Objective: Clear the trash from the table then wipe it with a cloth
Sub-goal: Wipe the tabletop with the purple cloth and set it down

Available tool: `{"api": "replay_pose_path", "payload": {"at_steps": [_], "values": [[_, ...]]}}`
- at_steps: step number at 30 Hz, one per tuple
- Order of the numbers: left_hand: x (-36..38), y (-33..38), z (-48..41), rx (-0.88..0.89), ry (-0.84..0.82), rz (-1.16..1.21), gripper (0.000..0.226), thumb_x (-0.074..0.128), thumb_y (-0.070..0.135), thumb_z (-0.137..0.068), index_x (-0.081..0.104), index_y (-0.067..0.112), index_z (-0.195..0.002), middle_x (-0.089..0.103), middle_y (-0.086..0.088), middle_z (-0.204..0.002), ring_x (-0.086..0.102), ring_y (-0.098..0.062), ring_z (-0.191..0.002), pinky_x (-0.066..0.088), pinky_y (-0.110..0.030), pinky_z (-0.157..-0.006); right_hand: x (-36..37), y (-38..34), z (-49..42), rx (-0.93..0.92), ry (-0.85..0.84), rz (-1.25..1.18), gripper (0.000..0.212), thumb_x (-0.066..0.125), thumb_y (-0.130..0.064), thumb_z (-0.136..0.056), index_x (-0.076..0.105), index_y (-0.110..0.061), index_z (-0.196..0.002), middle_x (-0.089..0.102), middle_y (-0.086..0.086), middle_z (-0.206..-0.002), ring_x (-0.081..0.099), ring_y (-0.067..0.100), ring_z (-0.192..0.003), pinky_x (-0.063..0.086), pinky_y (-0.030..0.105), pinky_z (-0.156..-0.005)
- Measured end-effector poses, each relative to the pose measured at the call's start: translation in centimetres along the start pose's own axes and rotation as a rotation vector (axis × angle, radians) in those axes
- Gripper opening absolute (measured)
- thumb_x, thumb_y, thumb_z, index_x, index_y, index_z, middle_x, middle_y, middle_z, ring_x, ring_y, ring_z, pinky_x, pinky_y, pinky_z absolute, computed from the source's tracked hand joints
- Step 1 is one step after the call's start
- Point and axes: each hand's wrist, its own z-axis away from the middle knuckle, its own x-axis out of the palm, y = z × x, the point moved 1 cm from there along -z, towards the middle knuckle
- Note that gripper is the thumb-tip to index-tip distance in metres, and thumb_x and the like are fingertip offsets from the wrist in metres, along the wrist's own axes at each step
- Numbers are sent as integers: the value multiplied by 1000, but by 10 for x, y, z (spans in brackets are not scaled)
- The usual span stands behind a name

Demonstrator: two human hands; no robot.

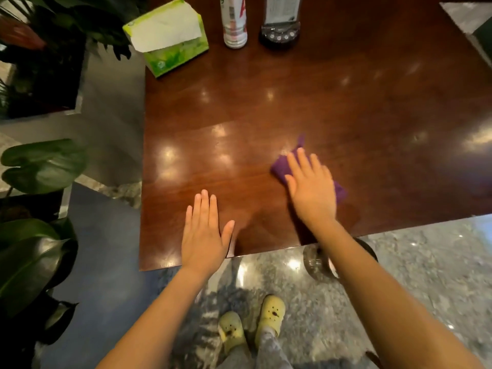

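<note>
Dark glossy wooden table (266,107) over grey marble floor (426,262), ceiling lights mirrored in the polish. Purple cloth (282,166) flat on table near front edge, right of centre, pinned under right hand (310,187): fingers spread, palm down on top, not clenched. Cloth crumpled, one corner poking out beyond fingertips, another edge showing past the little-finger side. Left hand (203,233) flat on table near front-left corner, fingers together, empty, well apart from cloth. Green tissue box (166,35), spray can (234,22), dark-based stand (281,35) along far edge.
</note>
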Motion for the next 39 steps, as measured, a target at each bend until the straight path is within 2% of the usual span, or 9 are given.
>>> {"api": "replay_pose_path", "payload": {"at_steps": [9, 18, 23, 26, 29, 32, 34, 36, 39], "values": [[0, 2, -1, 0, -14, -27, 78, -6, 57, -86, -4, 9, -147, -7, -11, -157, -10, -22, -145, -5, -36, -119, -6, 39, 52, 442, 94, -67, 52, 30, -34, -99, 24, -15, -147, 26, 12, -155, 27, 37, -140, 28, 51, -109], [-18, 30, -8, 101, -5, 213, 65, 33, 43, -96, 10, 11, -148, 6, -11, -158, 0, -23, -146, -2, -36, -118, -18, -26, 83, 168, -14, -326, 61, 38, -38, -95, 17, -18, -149, 17, 5, -159, 14, 26, -146, 13, 42, -118], [-28, 94, -43, 292, -198, 492, 63, 48, 31, -93, 19, 16, -147, 24, -5, -155, 18, -20, -143, 16, -31, -115, -32, 10, 137, 649, 244, -424, 54, 62, -34, -84, 48, -4, -127, 54, 18, -128, 48, 34, -121, 39, 41, -100], [-33, 116, -63, 268, -212, 426, 64, 58, 24, -87, 28, 14, -143, 43, -13, -140, 34, -31, -131, 28, -37, -107, -20, 6, 149, 905, 113, -787, 52, 65, -39, -82, 50, -1, -114, 57, 17, -107, 57, 30, -94, 42, 33, -75], [-38, 126, -80, 225, -276, 426, 66, 66, 18, -80, 36, 12, -138, 54, -16, -125, 44, -35, -121, 36, -37, -101, -13, 3, 144, 907, 91, -1049, 38, 69, -33, -81, 45, -11, -102, 58, 4, -85, 56, 14, -72, 39, 23, -61], [-42, 131, -92, 165, -422, 430, 51, 73, 20, -73, 55, 10, -119, 64, -13, -111, 59, -31, -103, 46, -33, -85, -13, 14, 135, 984, 119, -1192, 36, 72, -20, -78, 43, -13, -98, 53, 0, -75, 57, 19, -75, 50, 34, -74], [-45, 133, -95, 64, -525, 516, 22, 76, 16, -71, 58, 15, -84, 62, -9, -86, 60, -27, -74, 52, -31, -62, -17, 28, 130, 1035, 81, -1291, 27, 71, -14, -76, 51, -12, -93, 58, 4, -78, 57, 21, -82, 49, 40, -83], [-47, 137, -96, -62, -629, 656, 28, 74, 8, -73, 47, 17, -69, 54, -7, -71, 52, -18, -57, 46, -20, -38, -25, 42, 126, 1001, 55, -1368, 11, 69, -10, -77, 58, -10, -79, 59, 11, -82, 56, 22, -82, 49, 42, -80], [-53, 150, -101, -172, -709, 837, 29, 68, 3, -78, 44, 18, -70, 51, -5, -68, 49, -14, -56, 40, -14, -32, -50, 67, 119, 956, 62, -1380, 13, 70, -10, -78, 58, -13, -82, 57, 4, -75, 56, 14, -67, 52, 24, -55]]}}
